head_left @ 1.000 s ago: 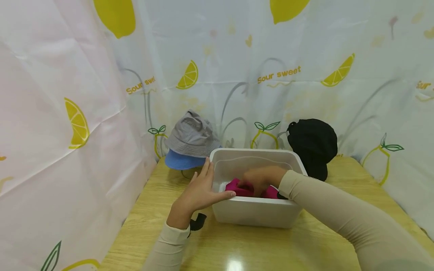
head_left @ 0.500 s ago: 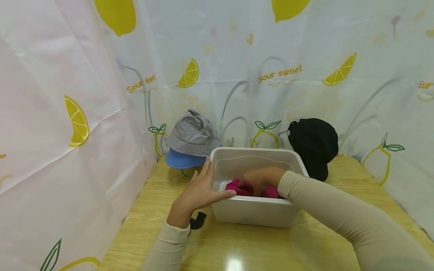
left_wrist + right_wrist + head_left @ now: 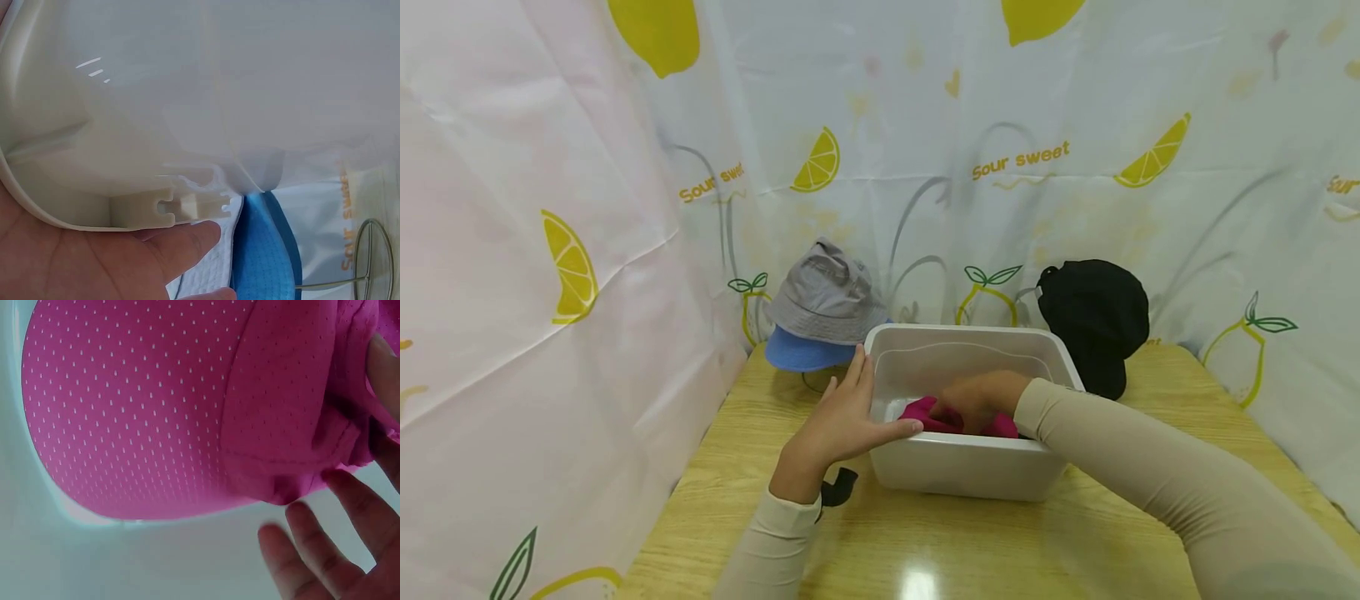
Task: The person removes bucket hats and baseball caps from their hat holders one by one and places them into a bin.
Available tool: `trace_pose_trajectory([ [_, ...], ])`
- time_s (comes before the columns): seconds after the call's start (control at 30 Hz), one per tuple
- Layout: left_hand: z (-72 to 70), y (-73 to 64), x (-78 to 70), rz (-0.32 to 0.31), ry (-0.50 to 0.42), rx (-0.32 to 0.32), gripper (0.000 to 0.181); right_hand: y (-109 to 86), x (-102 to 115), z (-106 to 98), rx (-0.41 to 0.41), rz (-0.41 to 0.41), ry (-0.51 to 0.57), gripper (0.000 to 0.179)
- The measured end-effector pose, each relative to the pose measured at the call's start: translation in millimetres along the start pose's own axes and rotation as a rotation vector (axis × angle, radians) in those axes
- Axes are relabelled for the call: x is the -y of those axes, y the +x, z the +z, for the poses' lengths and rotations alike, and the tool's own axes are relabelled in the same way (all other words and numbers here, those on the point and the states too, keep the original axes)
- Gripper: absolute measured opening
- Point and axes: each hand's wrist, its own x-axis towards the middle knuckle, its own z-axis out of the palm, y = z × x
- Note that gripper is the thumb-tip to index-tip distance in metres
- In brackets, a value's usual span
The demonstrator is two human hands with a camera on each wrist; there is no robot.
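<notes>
In the head view, a white plastic bin (image 3: 958, 471) stands on the wooden table. My left hand (image 3: 835, 425) rests at its near left corner, thumb laid over the front rim and straight fingers along the left side. The left wrist view shows the palm against the bin's rim (image 3: 94, 227). My right hand (image 3: 973, 400) reaches down inside the bin to a pink hat (image 3: 919, 412). Seen close up, the hat's brim (image 3: 144, 412) is dotted with small holes; thumb (image 3: 382, 375) and index finger pinch its folded cloth, while the other fingers spread beside it.
Behind the bin at left, a grey bucket hat (image 3: 827, 296) sits over a blue hat (image 3: 805, 356) on a wire stand (image 3: 369, 256). A black cap (image 3: 1093, 321) hangs at the back right. A lemon-print curtain (image 3: 880, 108) encloses the table (image 3: 760, 533).
My right hand has shifted slightly inside the bin, and a little more of the pink hat shows at its right. The left hand keeps its place on the rim.
</notes>
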Motion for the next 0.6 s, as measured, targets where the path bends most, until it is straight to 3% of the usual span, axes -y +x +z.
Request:
trace_pose_trajectory([
  [0.13,0.3,0.8,0.3,0.000,-0.006,-0.002,0.135,-0.6,-0.8,0.1,-0.023,0.008,-0.068,0.051],
  [0.3,0.7,0.4,-0.1,-0.006,-0.009,0.005,0.135,-0.9,-1.3,2.4,-0.003,-0.003,-0.064,0.064],
  [0.6,-0.2,1.5,-1.0,-0.005,0.006,0.002,0.135,-3.3,2.3,1.9,0.029,0.093,-0.025,0.080],
])
